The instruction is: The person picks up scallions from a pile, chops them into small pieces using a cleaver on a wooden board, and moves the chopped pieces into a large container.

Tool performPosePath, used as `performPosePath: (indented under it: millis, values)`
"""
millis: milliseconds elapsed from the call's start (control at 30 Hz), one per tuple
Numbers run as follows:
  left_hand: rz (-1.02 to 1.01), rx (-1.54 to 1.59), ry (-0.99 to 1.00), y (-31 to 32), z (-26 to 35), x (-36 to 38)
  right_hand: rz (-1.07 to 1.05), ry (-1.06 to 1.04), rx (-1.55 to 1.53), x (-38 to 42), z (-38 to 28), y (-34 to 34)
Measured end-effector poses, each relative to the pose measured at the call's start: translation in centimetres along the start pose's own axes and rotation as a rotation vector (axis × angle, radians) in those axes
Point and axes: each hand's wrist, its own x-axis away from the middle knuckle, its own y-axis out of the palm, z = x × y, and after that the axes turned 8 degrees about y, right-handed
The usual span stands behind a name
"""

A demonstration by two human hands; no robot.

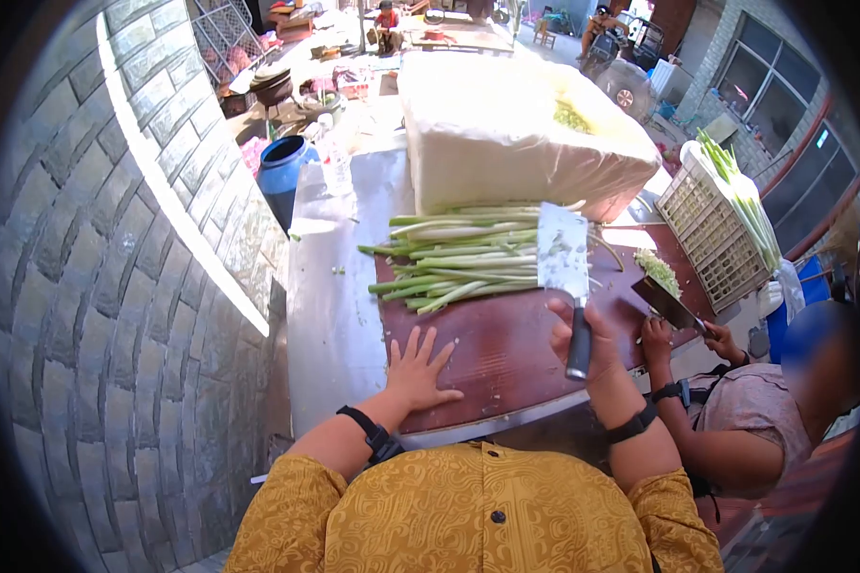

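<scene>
My left hand [419, 369] lies flat on the reddish-brown board [492, 368], fingers spread and nothing under the palm that shows. In my right hand [598, 350] is the black handle of a cleaver [564, 250], held near the board's right half. Its broad blade points away from me, with bits of vegetable stuck to it, and overlaps the right end of a bunch of green onions [468, 258]. The bunch lies sideways across the board, green tips to the left and pale stalks to the right, beyond my left fingertips.
A big white plastic-wrapped block [516, 158] stands behind the onions. At right, a co-worker [755, 411] holds another cleaver [667, 304] beside chopped onion [657, 272]. A crate [712, 234] with more onions stands beyond. A brick wall [153, 286] and blue barrel [287, 172] are left.
</scene>
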Motion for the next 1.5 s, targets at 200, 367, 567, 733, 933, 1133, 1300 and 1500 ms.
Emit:
performPosePath:
  millis: [200, 367, 567, 733, 933, 1133, 1300, 1500]
  values:
    - [0.000, 0.030, -0.020, 0.4, -0.1, -0.3, -0.135, -0.319, 0.383, -5.1, -8.2, 3.5]
    - [0.034, 0.030, -0.013, -0.1, 0.0, -0.2, -0.009, -0.598, 0.713, -14.1, -18.1, 8.4]
    - [-0.022, -0.012, -0.027, 0.1, -0.4, -0.5, 0.631, -0.978, 1.848, -23.3, -23.7, 9.0]
    - [-0.027, -0.009, -0.033, 0.5, -0.5, -0.7, 0.746, -0.631, 2.359, -23.6, -21.8, 10.2]
    - [0.050, 0.013, -0.012, 1.1, -0.8, -0.3, 0.771, -0.504, 2.382, -21.5, -21.7, 10.2]
    - [0.045, 0.023, -0.022, 0.5, -0.4, -0.1, 0.703, -0.531, 2.537, -16.6, -21.2, 8.6]
    - [0.014, 0.027, -0.028, 0.4, -0.2, 0.3, 0.668, -0.546, 2.569, -9.8, -19.9, 8.1]
    - [0.022, 0.020, -0.025, 0.8, -0.2, 0.4, 0.481, -0.342, 2.595, -1.2, -18.6, 6.9]
